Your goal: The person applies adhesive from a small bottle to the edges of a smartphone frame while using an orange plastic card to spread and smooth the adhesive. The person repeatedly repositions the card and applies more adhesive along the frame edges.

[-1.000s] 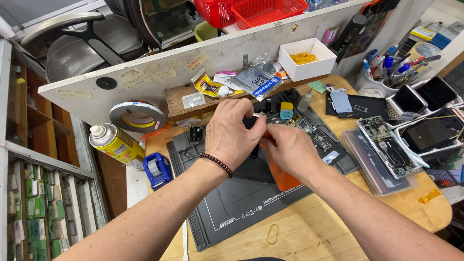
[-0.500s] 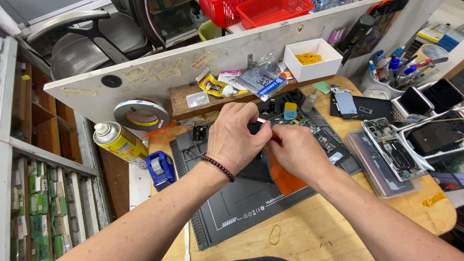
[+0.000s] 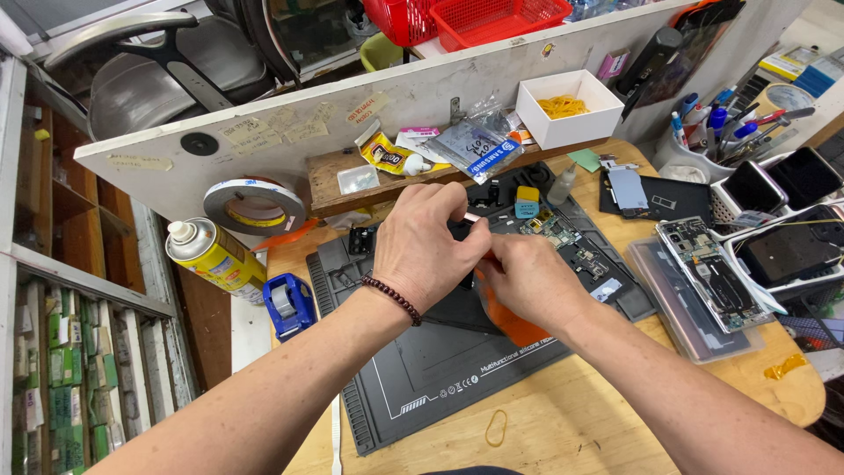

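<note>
My left hand is curled over a dark device on the mat, fingers pinched on its top edge; most of it is hidden under my knuckles. My right hand meets it from the other side, fingertips clenched on something small and pale at that same edge, too small to tell what. An orange sheet lies under my right palm. Just past my fingertips sit a circuit board and a small blue-and-yellow block. Well to the left of my left wrist stand a blue tape dispenser and a yellow spray can. A rubber band lies on the table near my forearms.
</note>
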